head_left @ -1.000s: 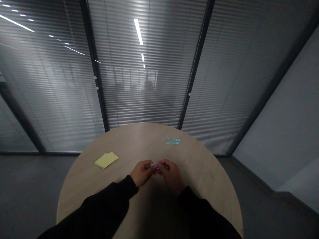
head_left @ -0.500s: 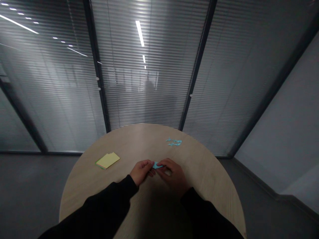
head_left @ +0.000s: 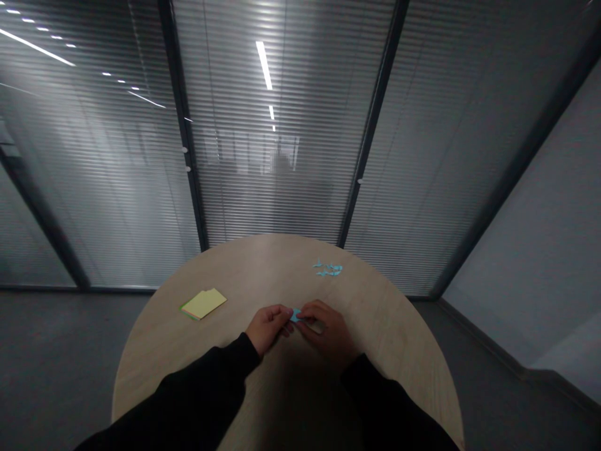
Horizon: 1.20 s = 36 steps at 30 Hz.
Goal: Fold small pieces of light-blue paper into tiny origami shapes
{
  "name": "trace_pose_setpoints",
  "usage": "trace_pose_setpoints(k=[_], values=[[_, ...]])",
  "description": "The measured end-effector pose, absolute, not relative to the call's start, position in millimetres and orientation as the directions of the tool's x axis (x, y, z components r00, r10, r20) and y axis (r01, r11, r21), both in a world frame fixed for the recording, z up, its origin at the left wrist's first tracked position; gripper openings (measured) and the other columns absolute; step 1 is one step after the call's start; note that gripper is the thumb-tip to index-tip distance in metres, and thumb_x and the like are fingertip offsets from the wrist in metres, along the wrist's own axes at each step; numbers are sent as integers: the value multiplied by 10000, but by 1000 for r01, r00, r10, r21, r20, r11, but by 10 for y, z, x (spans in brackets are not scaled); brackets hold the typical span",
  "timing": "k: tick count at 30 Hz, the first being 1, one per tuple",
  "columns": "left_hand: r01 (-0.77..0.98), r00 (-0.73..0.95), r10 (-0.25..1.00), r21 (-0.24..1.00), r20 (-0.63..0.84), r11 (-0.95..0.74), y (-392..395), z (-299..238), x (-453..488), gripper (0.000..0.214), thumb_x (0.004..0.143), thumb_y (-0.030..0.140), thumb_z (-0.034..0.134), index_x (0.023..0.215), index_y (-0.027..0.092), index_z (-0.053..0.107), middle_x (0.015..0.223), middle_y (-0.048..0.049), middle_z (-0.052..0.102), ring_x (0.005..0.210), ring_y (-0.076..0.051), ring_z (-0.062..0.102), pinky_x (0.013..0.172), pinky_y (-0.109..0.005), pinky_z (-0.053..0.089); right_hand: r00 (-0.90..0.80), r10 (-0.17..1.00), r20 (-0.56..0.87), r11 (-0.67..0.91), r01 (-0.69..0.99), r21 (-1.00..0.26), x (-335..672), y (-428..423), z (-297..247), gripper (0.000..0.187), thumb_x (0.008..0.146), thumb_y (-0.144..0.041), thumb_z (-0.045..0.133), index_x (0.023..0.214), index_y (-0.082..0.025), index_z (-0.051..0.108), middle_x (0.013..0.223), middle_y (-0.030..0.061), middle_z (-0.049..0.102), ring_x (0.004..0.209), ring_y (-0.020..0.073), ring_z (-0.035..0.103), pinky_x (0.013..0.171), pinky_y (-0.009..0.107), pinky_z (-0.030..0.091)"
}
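A small piece of blue paper (head_left: 295,316) is pinched between my two hands above the middle of the table. My left hand (head_left: 268,327) grips its left side between thumb and fingers. On the other side, my right hand (head_left: 327,331) holds the paper at the fingertips, with thumb and index finger bent together. The fingers cover much of the paper, so its exact folds cannot be made out. Beyond my right hand lie several small blue paper pieces (head_left: 328,269), grouped together on the table.
The round wooden table (head_left: 263,263) has a curved far edge. A stack of coloured paper (head_left: 205,304), yellow on top with green and orange edges showing, lies on its left side. Behind stand glass partitions with blinds (head_left: 282,207); a pale wall (head_left: 554,250) rises at the right.
The fingers of my right hand have shifted slightly on the blue paper, and less of it shows between my hands. The stack and the small blue pieces stay where they were.
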<state>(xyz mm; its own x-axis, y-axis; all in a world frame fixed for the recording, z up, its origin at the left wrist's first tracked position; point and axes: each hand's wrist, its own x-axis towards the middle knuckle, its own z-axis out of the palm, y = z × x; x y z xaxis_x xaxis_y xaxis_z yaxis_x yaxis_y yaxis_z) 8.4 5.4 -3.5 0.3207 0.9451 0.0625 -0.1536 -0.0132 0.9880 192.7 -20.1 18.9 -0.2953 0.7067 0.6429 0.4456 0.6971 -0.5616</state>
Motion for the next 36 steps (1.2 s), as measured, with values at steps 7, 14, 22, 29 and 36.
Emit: trace_pose_setpoints(k=[7,14,22,29,36], values=[[-151,328,942,988,76,-27,73,-68,85,483,730,597,718,811,123,684,637,-36,669,552,-123,567,588,-255,443,-318,712,627,689,489,-535,1951,-195,182,117,889,-286,634,891,-247,744,917,52,670,820,185,636,727,303,515],[-110,345,937,994,58,-21,34,0,93,489,703,624,719,736,138,680,618,-20,658,543,-121,550,587,-256,431,-347,704,619,698,497,-515,1951,-223,246,138,886,-356,667,921,-249,746,898,55,694,848,203,641,772,320,519],[-110,338,939,994,62,-26,42,-26,93,507,704,629,715,777,129,679,631,-30,667,541,-121,555,588,-260,429,-335,723,605,676,525,-517,1973,-205,220,182,914,-383,639,908,-270,781,926,49,727,869,207,667,798,337,529],[-122,383,923,993,47,0,33,-20,76,466,690,573,765,774,127,659,648,-25,663,543,-104,544,585,-244,411,-350,716,603,685,517,-513,2003,-200,215,162,917,-350,638,911,-282,785,959,44,718,904,203,665,817,322,521],[-95,385,920,995,70,-36,39,-46,79,483,692,594,752,775,133,638,641,-15,653,536,-99,532,565,-234,398,-370,713,596,690,525,-499,2005,-186,218,204,933,-363,616,871,-252,776,939,41,708,870,180,667,778,289,522]])
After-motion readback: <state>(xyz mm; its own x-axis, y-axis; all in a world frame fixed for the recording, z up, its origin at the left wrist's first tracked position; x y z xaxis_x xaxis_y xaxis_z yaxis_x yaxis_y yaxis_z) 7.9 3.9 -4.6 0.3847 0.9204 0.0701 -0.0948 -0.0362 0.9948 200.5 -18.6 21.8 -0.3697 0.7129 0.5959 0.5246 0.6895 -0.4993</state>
